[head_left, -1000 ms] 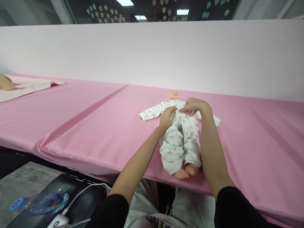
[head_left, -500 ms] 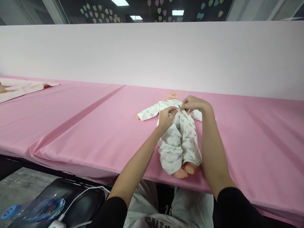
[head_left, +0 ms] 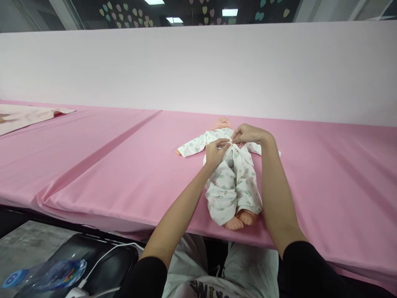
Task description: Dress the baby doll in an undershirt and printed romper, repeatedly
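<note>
Left hand [head_left: 215, 152] and right hand [head_left: 248, 133] meet over the front of a baby doll [head_left: 231, 176], thumb and fingertips of each pinched on the white printed outfit [head_left: 221, 191] it wears. Fingertips almost touch; can't tell if I have an edge or a tie, too small. Right wrist is sharply bent.

Nearest: my light trousers [head_left: 252, 269], black sleeves [head_left: 145, 275] at both elbows. To my left, black chair [head_left: 108, 260] carrying a clear plastic bottle [head_left: 56, 274], blue cap [head_left: 15, 278] on, cap end pointing left, colourful label. Contents can't be made out; standing or lying, can't tell. Just beside it, a white device [head_left: 77, 293], cut off at the bottom, with a white cable [head_left: 108, 248].

Then the table [head_left: 124, 178], pink cover, creased at left. Doll lies on it face up, bare feet [head_left: 235, 224] near my edge, head [head_left: 223, 122] at the far side, one sleeve spread out left. Grey patch [head_left: 230, 163] shows between its legs.

Far left, pale cloth [head_left: 34, 114] flat on the table. Behind, white wall [head_left: 198, 68], then dark window [head_left: 186, 10] with heart stickers [head_left: 125, 14].
</note>
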